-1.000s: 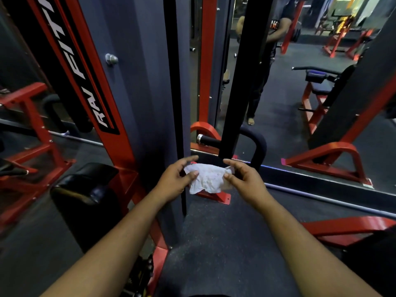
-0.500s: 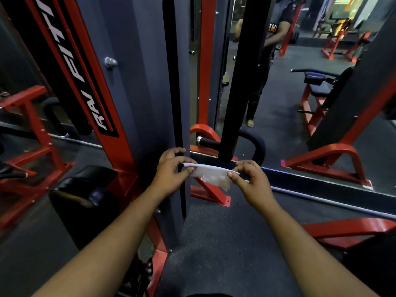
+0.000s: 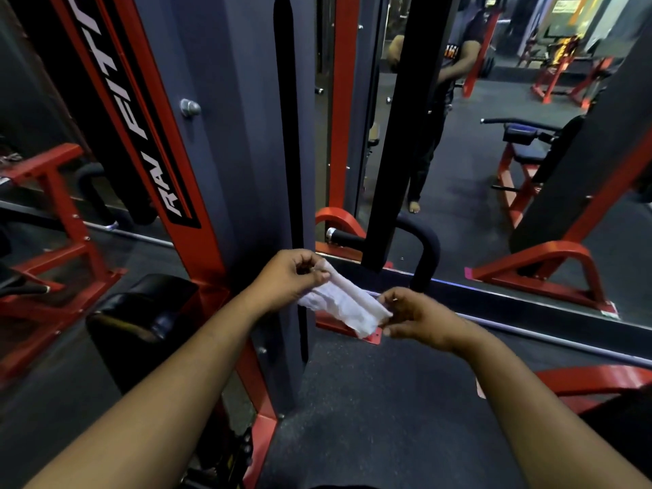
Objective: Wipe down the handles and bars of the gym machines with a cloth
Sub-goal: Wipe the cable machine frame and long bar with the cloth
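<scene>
A white cloth [image 3: 344,303] stretches folded between my two hands in front of me. My left hand [image 3: 291,277] pinches its upper left end, and my right hand [image 3: 420,317] pinches its lower right end, held a little lower. Just beyond the cloth stands a red and grey gym machine [image 3: 225,164] with a black upright bar [image 3: 402,135]. A black padded handle [image 3: 347,237] with a chrome cap sticks out near the floor behind it, apart from both hands.
A black seat pad [image 3: 141,312] sits low at my left. A mirror wall ahead reflects a standing person [image 3: 444,100] and red benches [image 3: 529,164]. A red frame [image 3: 599,379] lies on the floor at my right. Dark rubber floor [image 3: 370,418] lies below my arms.
The cloth went from spread open to folded into a narrower strip. My right hand dropped lower and my left hand rose slightly, tilting the cloth.
</scene>
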`<state>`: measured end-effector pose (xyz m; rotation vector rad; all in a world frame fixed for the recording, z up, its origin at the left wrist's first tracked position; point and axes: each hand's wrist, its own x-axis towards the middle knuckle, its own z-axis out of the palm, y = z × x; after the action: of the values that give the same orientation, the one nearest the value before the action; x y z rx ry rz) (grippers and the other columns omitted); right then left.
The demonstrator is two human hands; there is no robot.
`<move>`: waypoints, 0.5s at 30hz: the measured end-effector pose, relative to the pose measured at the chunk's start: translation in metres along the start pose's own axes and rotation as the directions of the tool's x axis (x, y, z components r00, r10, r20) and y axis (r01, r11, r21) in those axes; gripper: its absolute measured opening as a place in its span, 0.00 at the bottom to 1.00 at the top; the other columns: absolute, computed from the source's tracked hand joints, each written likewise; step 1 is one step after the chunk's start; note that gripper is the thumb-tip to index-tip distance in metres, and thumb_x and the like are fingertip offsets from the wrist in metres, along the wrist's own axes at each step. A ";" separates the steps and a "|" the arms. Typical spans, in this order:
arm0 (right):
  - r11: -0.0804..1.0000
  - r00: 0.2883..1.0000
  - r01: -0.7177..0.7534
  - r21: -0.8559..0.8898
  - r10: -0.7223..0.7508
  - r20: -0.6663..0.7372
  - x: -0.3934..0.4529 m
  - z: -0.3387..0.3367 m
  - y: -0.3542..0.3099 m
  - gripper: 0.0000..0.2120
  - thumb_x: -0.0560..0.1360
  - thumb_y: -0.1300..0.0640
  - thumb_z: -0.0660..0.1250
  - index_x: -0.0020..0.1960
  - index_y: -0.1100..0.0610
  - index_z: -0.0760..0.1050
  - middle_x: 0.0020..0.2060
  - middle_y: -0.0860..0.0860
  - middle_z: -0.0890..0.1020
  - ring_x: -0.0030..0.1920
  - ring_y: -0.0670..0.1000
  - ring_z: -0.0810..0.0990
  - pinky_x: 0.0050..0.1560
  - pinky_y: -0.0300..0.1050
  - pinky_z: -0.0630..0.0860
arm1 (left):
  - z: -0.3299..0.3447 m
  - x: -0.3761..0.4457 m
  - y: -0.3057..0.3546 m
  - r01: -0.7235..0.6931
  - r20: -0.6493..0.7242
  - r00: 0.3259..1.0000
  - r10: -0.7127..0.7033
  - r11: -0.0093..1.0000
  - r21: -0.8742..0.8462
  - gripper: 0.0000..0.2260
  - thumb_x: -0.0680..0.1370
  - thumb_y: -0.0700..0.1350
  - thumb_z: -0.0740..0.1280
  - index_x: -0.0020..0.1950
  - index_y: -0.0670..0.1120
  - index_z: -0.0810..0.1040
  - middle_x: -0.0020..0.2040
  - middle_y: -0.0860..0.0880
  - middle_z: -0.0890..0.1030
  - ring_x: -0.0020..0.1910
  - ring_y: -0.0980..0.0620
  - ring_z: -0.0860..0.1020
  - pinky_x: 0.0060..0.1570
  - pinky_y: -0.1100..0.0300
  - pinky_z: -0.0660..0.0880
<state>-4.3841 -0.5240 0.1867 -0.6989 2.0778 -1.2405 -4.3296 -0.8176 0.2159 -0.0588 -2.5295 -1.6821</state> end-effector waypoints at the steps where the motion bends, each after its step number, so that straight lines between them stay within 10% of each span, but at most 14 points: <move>1: 0.990 0.999 -0.030 -0.139 0.035 0.038 0.000 -0.003 -0.003 0.25 0.74 0.62 0.78 0.67 0.53 0.73 0.57 0.48 0.83 0.57 0.45 0.82 0.55 0.34 0.77 | -0.001 0.002 0.004 -0.019 0.039 0.999 0.018 0.999 0.043 0.02 0.78 0.38 0.74 0.49 0.40 0.84 0.41 0.48 0.84 0.41 0.55 0.81 0.45 0.56 0.79; 5: 0.988 0.992 0.068 -0.136 -0.081 -0.096 0.011 0.004 -0.033 0.35 0.73 0.40 0.75 0.75 0.43 0.66 0.73 0.42 0.72 0.73 0.39 0.69 0.71 0.40 0.70 | -0.005 0.012 0.033 -0.122 0.234 0.971 0.053 0.950 0.288 0.03 0.79 0.41 0.74 0.52 0.45 0.86 0.46 0.51 0.86 0.47 0.55 0.84 0.50 0.56 0.80; 8: 0.983 0.985 0.145 -0.113 -0.155 -0.079 0.024 0.024 -0.046 0.26 0.76 0.41 0.73 0.71 0.47 0.73 0.65 0.45 0.81 0.66 0.45 0.78 0.66 0.49 0.77 | -0.008 0.018 0.049 -0.167 0.333 0.941 0.057 0.935 0.312 0.03 0.79 0.45 0.74 0.52 0.50 0.85 0.47 0.53 0.86 0.48 0.57 0.83 0.50 0.58 0.80; 12: 0.978 0.936 0.208 -0.030 -0.208 -0.283 0.034 0.046 -0.047 0.05 0.81 0.58 0.69 0.56 0.56 0.82 0.50 0.51 0.86 0.50 0.45 0.84 0.52 0.42 0.80 | -0.002 0.015 0.040 -0.104 0.047 0.993 0.106 0.994 -0.043 0.13 0.79 0.47 0.73 0.63 0.49 0.82 0.55 0.51 0.85 0.57 0.55 0.83 0.56 0.63 0.78; 15: 0.943 0.928 0.182 0.279 -0.071 -0.365 0.038 0.060 -0.036 0.07 0.81 0.60 0.70 0.59 0.58 0.81 0.52 0.54 0.87 0.55 0.52 0.85 0.57 0.50 0.81 | 0.024 -0.007 0.003 0.155 -0.049 0.980 -0.194 0.891 -0.426 0.20 0.76 0.63 0.70 0.62 0.52 0.81 0.53 0.52 0.86 0.55 0.48 0.81 0.51 0.56 0.78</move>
<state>-4.3609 -0.6003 0.1882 -0.5013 2.0635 -1.8315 -4.3239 -0.7943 0.2084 0.2153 -2.1166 -2.2184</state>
